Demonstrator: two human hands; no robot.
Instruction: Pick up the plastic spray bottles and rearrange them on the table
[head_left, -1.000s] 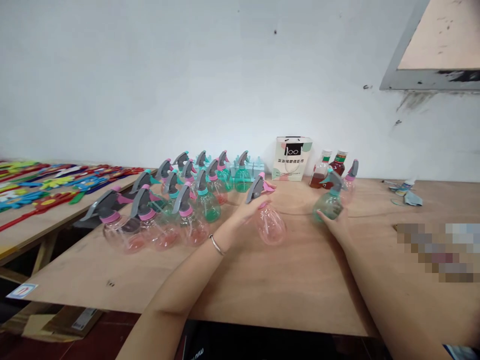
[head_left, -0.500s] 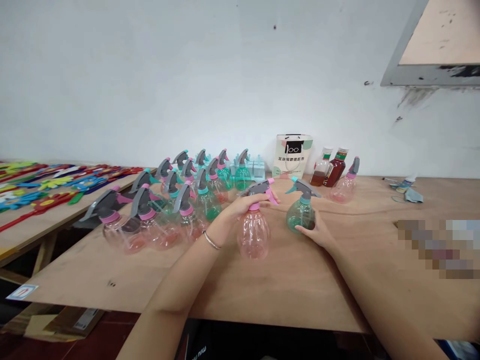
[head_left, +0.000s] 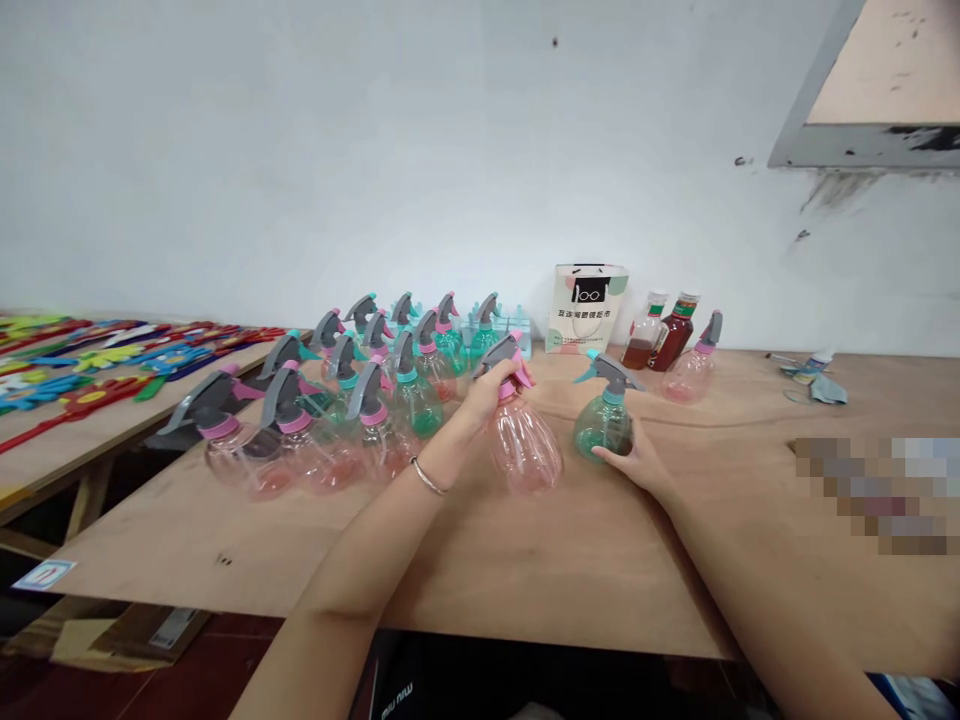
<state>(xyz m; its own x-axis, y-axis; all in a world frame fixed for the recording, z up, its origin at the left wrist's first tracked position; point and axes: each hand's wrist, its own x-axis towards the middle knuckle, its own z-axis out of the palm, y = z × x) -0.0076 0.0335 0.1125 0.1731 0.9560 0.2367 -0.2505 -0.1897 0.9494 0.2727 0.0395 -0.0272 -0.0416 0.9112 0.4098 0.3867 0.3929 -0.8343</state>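
My left hand [head_left: 491, 392] is wrapped round the neck and trigger head of a pink spray bottle [head_left: 525, 445]. That bottle tilts, its base swung to the right. Around the lower side of a green spray bottle [head_left: 600, 425] my right hand [head_left: 637, 455] is curled, the thumb across its front. This bottle stands upright on the wooden table [head_left: 525, 570], its turquoise nozzle pointing left. To the left of my left hand several pink spray bottles [head_left: 322, 460] and green spray bottles [head_left: 420, 405] stand close together in rows.
Behind the bottles is a light-blue rack [head_left: 517, 335]. A paper bag [head_left: 585, 310], two sauce bottles [head_left: 671, 335] and another pink spray bottle [head_left: 690, 370] stand near the wall. Farther right lies a grey cloth [head_left: 829, 390]. Colourful felt-like pieces [head_left: 90, 385] cover the left table.
The pink spray bottle in my left hand has gone from nearly upright to tilted, its head up and left, its base to the right. My right hand stays at the green spray bottle.
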